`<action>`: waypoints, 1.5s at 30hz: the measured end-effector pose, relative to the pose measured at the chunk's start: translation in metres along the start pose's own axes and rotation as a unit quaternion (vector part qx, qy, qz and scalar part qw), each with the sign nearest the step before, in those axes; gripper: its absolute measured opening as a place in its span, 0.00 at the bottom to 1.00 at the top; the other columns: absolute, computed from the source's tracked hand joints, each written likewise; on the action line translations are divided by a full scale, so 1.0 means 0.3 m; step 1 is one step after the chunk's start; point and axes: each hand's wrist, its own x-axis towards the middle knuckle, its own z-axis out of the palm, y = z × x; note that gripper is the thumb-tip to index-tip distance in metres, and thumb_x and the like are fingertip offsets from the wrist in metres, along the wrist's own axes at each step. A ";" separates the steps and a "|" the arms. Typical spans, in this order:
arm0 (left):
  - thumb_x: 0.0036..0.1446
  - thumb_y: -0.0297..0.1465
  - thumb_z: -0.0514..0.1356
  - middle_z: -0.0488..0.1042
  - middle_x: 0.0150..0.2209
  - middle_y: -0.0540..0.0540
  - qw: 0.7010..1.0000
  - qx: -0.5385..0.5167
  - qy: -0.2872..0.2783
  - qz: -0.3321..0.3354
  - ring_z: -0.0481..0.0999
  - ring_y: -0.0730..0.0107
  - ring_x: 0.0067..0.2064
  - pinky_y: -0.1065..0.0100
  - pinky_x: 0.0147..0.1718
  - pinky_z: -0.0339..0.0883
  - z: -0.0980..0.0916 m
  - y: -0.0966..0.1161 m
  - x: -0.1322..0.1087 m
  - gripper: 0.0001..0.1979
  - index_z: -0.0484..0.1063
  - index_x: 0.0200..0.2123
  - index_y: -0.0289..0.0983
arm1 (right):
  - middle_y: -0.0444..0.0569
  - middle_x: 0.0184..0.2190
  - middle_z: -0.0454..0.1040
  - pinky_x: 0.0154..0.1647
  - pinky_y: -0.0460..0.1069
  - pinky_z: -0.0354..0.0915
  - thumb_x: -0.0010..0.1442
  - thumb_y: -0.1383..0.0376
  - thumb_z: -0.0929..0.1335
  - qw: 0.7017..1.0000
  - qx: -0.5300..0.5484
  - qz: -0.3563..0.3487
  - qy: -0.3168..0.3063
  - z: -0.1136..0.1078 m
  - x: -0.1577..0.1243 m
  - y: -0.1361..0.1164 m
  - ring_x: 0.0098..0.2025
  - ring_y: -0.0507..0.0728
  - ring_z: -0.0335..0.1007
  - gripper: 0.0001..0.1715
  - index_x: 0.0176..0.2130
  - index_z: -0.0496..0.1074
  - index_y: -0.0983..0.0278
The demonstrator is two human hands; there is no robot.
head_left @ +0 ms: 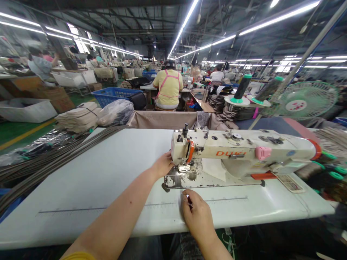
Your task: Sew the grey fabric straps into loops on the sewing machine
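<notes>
My left hand (162, 165) reaches to the front of a cream industrial sewing machine (238, 153), its fingertips against the machine head beside the presser foot (182, 168). My right hand (196, 216) rests on the white sewing table (103, 173), below the worn metal bed plate (187, 180). Its fingers pinch a small dark item (189, 200), too small to name. A thin measuring scale (143, 206) runs across the tabletop under my right hand.
Long bundles of dark strips (46, 162) lie along the table's left side. Stacked beige pieces (78, 117) and a blue crate (114, 95) stand beyond it. A co-worker in a yellow top (168, 86) sits ahead. Thread cones (242, 88) and a green fan (307, 100) stand at right.
</notes>
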 end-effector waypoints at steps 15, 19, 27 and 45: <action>0.67 0.30 0.56 0.80 0.54 0.43 0.999 0.029 0.010 0.010 0.73 0.56 0.61 0.54 0.65 0.65 -0.014 0.014 -0.032 0.16 0.78 0.54 0.42 | 0.46 0.34 0.78 0.37 0.49 0.64 0.62 0.71 0.62 1.000 -0.022 -0.004 -0.012 -0.003 0.001 -0.007 0.34 0.57 0.75 0.12 0.43 0.72 0.60; 0.62 0.30 0.63 0.82 0.47 0.44 0.999 0.037 -0.001 -0.003 0.78 0.58 0.52 0.55 0.58 0.70 -0.048 -0.008 -0.076 0.08 0.82 0.43 0.42 | 0.45 0.32 0.77 0.35 0.49 0.63 0.62 0.71 0.62 0.999 -0.030 -0.002 -0.011 -0.001 0.004 -0.009 0.33 0.56 0.74 0.12 0.41 0.71 0.60; 0.58 0.27 0.66 0.81 0.42 0.47 0.998 0.033 0.002 -0.062 0.80 0.64 0.44 0.63 0.48 0.73 -0.062 0.016 -0.096 0.05 0.83 0.37 0.42 | 0.45 0.31 0.76 0.35 0.49 0.61 0.59 0.72 0.62 0.999 -0.042 -0.012 -0.006 0.005 -0.001 -0.009 0.33 0.56 0.73 0.12 0.39 0.70 0.60; 0.60 0.24 0.64 0.74 0.37 0.48 0.989 0.032 0.022 -0.142 0.75 0.69 0.36 0.67 0.38 0.70 -0.018 0.160 -0.177 0.05 0.78 0.33 0.38 | 0.45 0.31 0.75 0.35 0.49 0.58 0.59 0.73 0.61 0.999 -0.044 -0.018 -0.001 0.005 0.000 -0.018 0.33 0.57 0.72 0.12 0.39 0.69 0.60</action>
